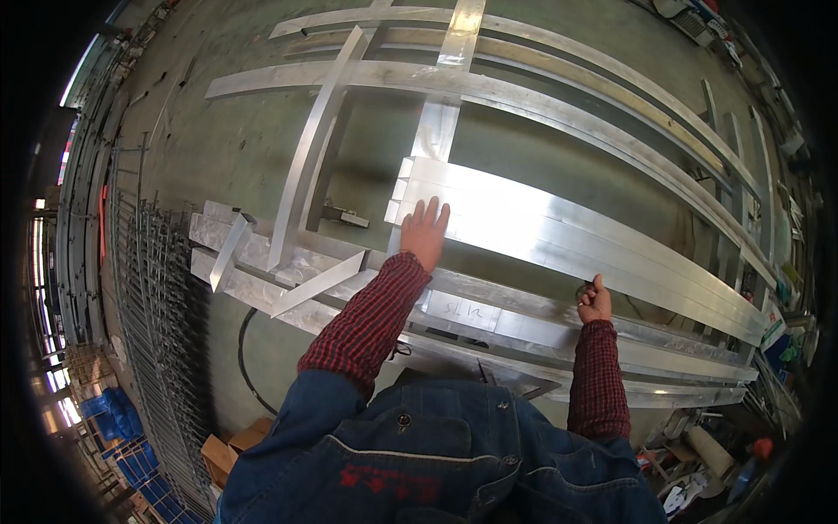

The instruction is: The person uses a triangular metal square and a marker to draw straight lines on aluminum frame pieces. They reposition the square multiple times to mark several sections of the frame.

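Observation:
Several bright aluminium bars (524, 218) lie side by side, close together, stretching from the middle toward the lower right. My left hand (423, 234) rests on the near edge of these bars by their left ends, its fingers stretched out and holding nothing. Farther right, my right hand (597, 304) is closed with its thumb up against the near edge of the same bars. Between its fingers shows a small dark object (585, 290), too covered to name. Below the bars runs a metal beam (524, 327) with handwritten marks on it.
Long metal beams (559, 109) cross the far side on supports. An upright-looking bar (314, 148) crosses at left, near a short angled strip (321, 284). A black cable (248, 367) curves over the floor. Stacked metal rods (166, 349) and a cardboard box (229, 450) lie left.

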A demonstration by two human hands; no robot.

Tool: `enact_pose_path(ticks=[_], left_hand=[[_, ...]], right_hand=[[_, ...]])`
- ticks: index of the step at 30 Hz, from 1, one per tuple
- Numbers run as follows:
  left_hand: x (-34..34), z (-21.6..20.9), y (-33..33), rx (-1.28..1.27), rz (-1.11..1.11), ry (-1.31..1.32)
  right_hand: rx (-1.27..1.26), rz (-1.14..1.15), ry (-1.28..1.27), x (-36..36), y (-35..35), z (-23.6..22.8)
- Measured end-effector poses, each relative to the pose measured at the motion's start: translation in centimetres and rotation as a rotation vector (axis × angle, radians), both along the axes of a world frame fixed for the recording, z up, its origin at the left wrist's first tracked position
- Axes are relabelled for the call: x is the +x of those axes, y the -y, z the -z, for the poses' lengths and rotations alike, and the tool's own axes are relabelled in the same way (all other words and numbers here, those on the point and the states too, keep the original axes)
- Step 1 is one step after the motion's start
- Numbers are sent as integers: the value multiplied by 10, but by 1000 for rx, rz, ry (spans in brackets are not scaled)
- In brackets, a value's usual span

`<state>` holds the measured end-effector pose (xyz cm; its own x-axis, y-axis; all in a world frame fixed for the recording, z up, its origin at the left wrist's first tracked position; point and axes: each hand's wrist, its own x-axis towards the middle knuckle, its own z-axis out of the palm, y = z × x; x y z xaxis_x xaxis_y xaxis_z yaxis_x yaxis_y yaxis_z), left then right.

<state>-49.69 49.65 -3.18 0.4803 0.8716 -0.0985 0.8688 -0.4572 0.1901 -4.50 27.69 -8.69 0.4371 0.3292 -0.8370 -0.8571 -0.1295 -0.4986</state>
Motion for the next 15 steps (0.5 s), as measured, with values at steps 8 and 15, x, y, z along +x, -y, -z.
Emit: enact_pose_path(ticks=[8, 15], left_hand=[[1, 3, -3, -65, 1, -88], [3, 5, -4, -48, 12, -80]], right_hand=[[45, -39, -32, 4, 1, -2], [47, 75, -55, 6, 1, -2]])
